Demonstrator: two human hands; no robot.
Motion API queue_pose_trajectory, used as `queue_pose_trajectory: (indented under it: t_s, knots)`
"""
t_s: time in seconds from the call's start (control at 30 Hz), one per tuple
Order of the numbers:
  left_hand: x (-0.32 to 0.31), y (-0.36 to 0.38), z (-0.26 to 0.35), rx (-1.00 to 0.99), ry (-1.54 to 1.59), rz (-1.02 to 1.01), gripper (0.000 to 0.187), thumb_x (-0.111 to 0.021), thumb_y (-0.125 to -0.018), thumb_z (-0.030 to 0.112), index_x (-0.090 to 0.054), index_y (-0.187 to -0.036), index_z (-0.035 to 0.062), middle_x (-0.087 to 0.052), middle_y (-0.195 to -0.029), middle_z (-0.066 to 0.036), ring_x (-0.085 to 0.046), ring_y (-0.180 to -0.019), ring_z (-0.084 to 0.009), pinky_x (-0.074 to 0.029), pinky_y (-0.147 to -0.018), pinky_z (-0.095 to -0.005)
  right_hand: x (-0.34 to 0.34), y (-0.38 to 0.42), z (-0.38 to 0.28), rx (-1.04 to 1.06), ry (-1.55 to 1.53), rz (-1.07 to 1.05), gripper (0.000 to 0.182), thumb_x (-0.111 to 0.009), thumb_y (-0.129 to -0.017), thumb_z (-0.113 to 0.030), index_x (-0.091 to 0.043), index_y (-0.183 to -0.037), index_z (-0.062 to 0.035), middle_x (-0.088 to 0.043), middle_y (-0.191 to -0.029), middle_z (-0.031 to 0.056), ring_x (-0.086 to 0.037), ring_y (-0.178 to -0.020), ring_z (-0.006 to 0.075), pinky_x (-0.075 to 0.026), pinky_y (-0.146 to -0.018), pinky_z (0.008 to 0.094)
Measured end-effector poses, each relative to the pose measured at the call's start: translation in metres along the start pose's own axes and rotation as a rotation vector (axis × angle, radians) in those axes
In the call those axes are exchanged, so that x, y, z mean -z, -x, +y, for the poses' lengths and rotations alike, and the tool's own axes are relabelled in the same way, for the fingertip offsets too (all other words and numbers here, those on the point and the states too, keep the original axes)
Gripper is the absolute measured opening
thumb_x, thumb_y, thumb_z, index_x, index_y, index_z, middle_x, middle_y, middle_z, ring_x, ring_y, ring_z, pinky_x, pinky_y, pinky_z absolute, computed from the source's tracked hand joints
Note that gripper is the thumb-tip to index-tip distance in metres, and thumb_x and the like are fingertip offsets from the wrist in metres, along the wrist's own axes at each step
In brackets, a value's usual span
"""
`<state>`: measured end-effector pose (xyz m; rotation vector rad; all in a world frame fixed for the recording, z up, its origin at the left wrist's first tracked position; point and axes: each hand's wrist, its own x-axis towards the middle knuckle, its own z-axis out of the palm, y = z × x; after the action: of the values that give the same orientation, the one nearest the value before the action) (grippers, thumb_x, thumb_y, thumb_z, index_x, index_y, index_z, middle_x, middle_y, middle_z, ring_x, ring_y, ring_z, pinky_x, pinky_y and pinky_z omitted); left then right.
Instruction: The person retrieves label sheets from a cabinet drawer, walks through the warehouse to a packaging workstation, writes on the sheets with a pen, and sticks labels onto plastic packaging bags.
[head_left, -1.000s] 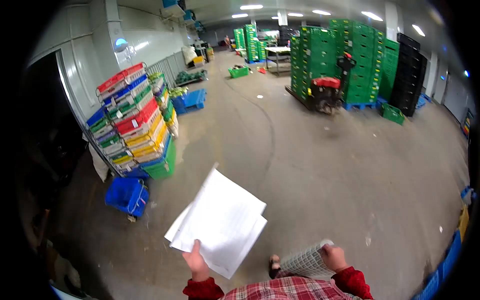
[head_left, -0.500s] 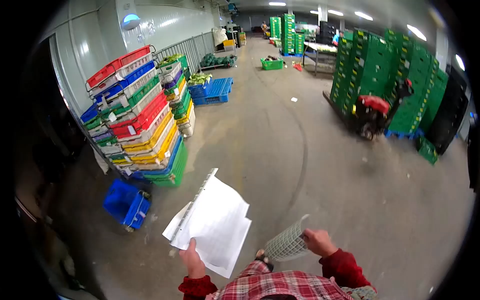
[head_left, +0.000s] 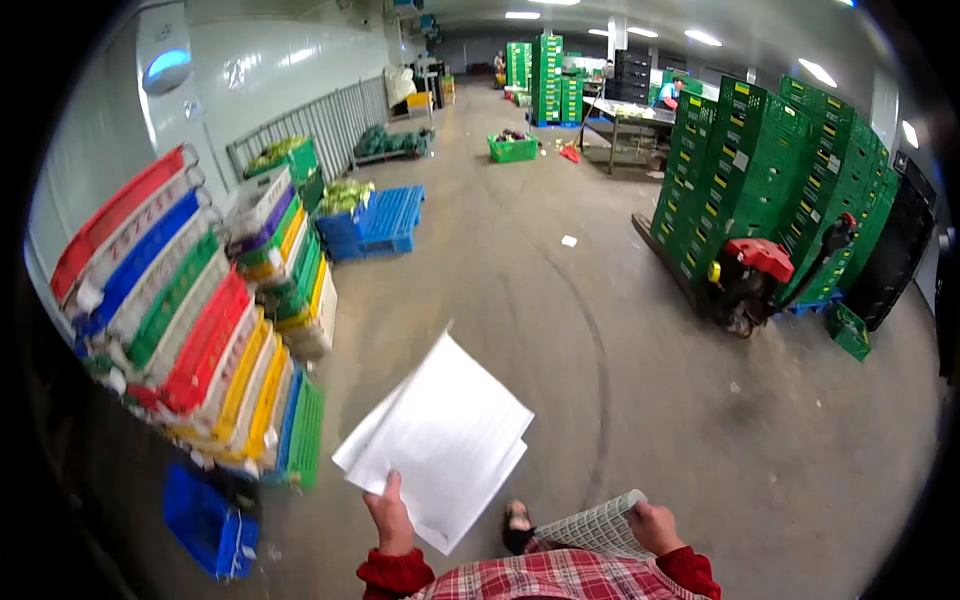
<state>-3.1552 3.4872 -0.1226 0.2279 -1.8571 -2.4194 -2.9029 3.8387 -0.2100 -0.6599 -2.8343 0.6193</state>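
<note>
White paper sheets (head_left: pixel 445 435) hang in front of my body at the lower middle, with my left hand (head_left: pixel 391 515) closed on their lower left edge, thumb on top. At the right of my body, my right hand (head_left: pixel 655 527) is closed round the end of a pale grid-patterned sheet (head_left: pixel 595 527), which is curved and reaches down toward my foot. The sheets and the grid-patterned sheet are apart.
Stacked coloured crates (head_left: pixel 205 335) and a blue crate (head_left: pixel 210 525) stand at the left, near a blue pallet (head_left: pixel 385 222). At the right are tall green crates (head_left: pixel 750 165) and a red pallet jack (head_left: pixel 758 258). Ahead lies a green crate (head_left: pixel 513 150).
The crate stacks at the left and the pallet jack appear nearer and lower in view. The papers have turned slightly, and the grid-patterned sheet has dropped lower beside my body.
</note>
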Motion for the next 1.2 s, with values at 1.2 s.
queue_pose_trajectory:
  t_s: [1.2]
  knots:
    - [-0.576, -1.204, -0.036, 0.068, -0.188, 0.163, 0.039, -0.059, -0.089, 0.009, -0.052, -0.123, -0.0073, -0.059, -0.116, -0.012, -0.056, -0.103, -0.0222, -0.041, -0.094, -0.0347, -0.204, -1.433, -0.269, 0.412, -0.097, -0.15, 0.012, -0.065, -0.082, -0.019, -0.06, -0.08, -0.0082, -0.062, -0.068, 0.0172, -0.06, -0.061, 0.0394, -0.047, -0.053, 0.0486]
